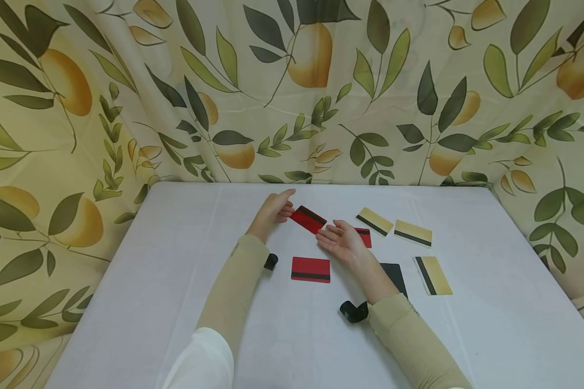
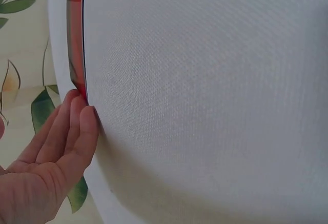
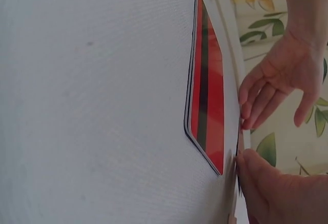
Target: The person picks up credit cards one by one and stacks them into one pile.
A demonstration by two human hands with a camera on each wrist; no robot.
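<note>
A red card with a dark stripe [image 1: 309, 219] lies at a slant between the two hands on the white table. My left hand [image 1: 274, 208] is at its far-left end, thumb raised and fingers extended, fingertips right at the card's edge in the left wrist view [image 2: 56, 152]. At the opposite end, my right hand [image 1: 343, 243] has its palm turned toward the card and its fingertips by the near-right edge. Closer to me lies another red striped card [image 1: 311, 269], whose edge shows stacked layers in the right wrist view [image 3: 212, 90].
Behind the right hand, a third red card [image 1: 365, 236] is partly hidden. Gold cards with black stripes [image 1: 375, 221] [image 1: 413, 233] [image 1: 435, 275] lie to the right. The right forearm partly covers a dark card [image 1: 394, 276]. A patterned curtain [image 1: 292, 135] hangs along the table's back edge.
</note>
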